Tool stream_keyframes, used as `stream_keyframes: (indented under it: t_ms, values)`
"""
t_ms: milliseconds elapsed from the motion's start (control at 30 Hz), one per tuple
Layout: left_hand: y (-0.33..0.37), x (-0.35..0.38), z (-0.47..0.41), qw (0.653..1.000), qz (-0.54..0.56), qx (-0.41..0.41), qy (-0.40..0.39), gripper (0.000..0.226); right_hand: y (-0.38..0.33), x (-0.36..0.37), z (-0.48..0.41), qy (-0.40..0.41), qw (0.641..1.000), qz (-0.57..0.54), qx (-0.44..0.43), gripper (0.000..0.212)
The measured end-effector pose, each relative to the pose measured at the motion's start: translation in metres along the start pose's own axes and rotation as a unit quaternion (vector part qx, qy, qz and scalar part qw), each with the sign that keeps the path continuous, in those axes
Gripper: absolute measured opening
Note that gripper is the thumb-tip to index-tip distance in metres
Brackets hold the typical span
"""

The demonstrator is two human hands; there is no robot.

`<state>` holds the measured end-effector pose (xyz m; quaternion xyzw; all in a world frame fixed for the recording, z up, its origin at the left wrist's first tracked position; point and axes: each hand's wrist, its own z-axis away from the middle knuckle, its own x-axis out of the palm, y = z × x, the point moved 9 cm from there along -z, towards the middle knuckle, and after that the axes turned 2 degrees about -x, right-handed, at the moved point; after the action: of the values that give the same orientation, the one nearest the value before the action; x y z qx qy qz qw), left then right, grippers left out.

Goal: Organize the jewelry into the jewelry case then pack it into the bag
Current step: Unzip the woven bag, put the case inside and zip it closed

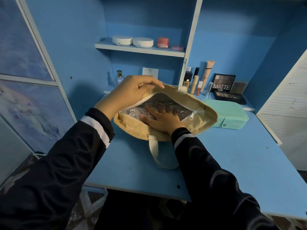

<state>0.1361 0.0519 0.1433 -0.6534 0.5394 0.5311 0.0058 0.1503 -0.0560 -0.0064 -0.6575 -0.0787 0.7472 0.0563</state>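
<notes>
A person's left grip (132,90) pinches the rim of a tan woven zip-top bag (199,103) on the blue worktop (232,155) while the right grip (163,118), fingers spread flat, presses its silver lining (131,112), opening it for packing; the closed mint-green jewelry case (229,113) just beside it likely goes in next

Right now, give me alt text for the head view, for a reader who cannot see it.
A person's left hand holds up the far rim of a tan woven bag on a blue desk while the right hand presses flat on its silver lining. A closed mint-green jewelry case sits to its right.
</notes>
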Motion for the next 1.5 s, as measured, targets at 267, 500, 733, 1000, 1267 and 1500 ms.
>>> stream_keyframes:
  t_ms: [267,500,733,1000,1267,1500]
  values:
    - [0.007,0.008,-0.001,1.0,-0.006,0.024,-0.019,0.043,0.0,0.006,0.0,0.001,1.0,0.016,0.007,0.075]
    - [0.025,-0.014,-0.005,0.995,-0.046,0.048,0.068,0.039,-0.004,0.006,0.004,-0.012,1.0,0.025,-0.005,0.076]
    - [0.034,-0.026,-0.004,0.991,-0.073,0.059,0.096,0.039,-0.017,-0.009,0.009,0.025,0.999,0.018,-0.025,0.073]
    - [0.031,-0.045,-0.006,0.988,-0.062,0.046,0.136,0.04,-0.026,-0.009,0.01,0.012,0.999,0.001,-0.035,0.068]
    - [0.029,-0.058,-0.004,0.983,-0.049,0.051,0.17,0.039,-0.032,-0.004,0.007,0.014,0.999,0.014,-0.048,0.064]
    - [0.016,-0.032,-0.001,0.996,-0.024,0.04,0.079,0.048,-0.027,0.005,0.003,0.031,0.999,0.012,-0.038,0.069]
